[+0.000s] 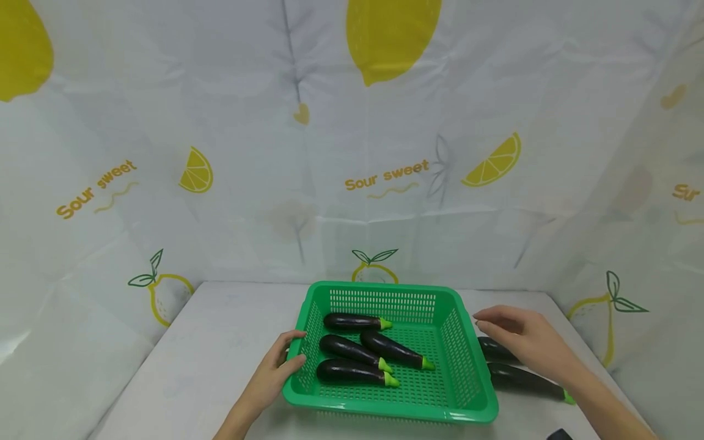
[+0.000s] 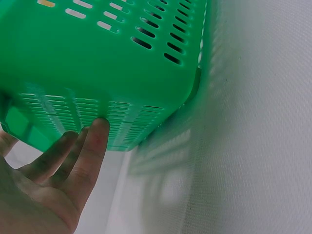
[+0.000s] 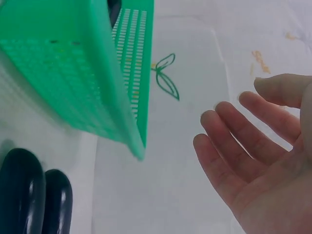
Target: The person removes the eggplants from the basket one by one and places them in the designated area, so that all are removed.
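A green plastic basket [image 1: 396,410] with slotted walls holds several dark eggplants with green stems, one [image 1: 352,373] near the front. My left hand [image 1: 269,374] is at its left rim. In the left wrist view, the fairly straight fingers [image 2: 87,158] touch the slotted outer wall, and part of the thumb is cut off by the frame. My right hand [image 1: 530,339] hovers beside the right rim, fingers extended and holding nothing. Below that hand, two more eggplants lie outside the basket, the nearer one [image 1: 522,377] partly uncovered and the other [image 1: 492,349] partly hidden.
The white tabletop [image 1: 220,342] extends around the basket. A white curtain [image 1: 247,201] printed with lemons stands behind and at both sides. A small dark object [image 1: 559,434] shows at the bottom edge, its kind unclear.
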A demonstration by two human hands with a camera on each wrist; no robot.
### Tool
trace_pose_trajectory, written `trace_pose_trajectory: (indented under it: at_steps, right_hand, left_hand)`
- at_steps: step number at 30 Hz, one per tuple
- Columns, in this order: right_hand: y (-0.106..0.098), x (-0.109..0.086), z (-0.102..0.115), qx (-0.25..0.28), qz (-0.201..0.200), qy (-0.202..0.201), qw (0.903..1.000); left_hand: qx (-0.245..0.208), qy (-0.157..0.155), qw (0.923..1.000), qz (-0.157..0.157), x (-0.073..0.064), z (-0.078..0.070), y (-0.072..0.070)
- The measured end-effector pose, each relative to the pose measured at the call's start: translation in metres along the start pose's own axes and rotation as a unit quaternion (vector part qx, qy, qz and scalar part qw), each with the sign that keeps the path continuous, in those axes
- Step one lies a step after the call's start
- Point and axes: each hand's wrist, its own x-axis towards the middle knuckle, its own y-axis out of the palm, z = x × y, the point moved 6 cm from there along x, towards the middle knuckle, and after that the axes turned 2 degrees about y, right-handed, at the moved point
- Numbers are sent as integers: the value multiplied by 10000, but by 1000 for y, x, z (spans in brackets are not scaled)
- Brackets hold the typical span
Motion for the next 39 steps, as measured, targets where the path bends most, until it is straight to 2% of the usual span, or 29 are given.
trace_pose_trajectory:
  at_steps: [4,17,23,32,39]
  right_hand:
    - [5,4,16,38,-98,-126,9999]
    - [23,23,58,97,-68,-1013,9948]
    - [29,34,66,82,58,-942,9955]
    - [41,52,75,-40,159,-1115,9936]
    - [51,65,77,104,331,-1132,9930]
  left_hand:
    - [-8,-17,10000,7,0,0,0]
    - [58,20,10000,11,-1,-1,0]
    - [59,33,10000,-27,-1,-1,0]
    - [29,25,10000,-32,0,0,0]
    - [27,19,10000,-45,0,-1,0]
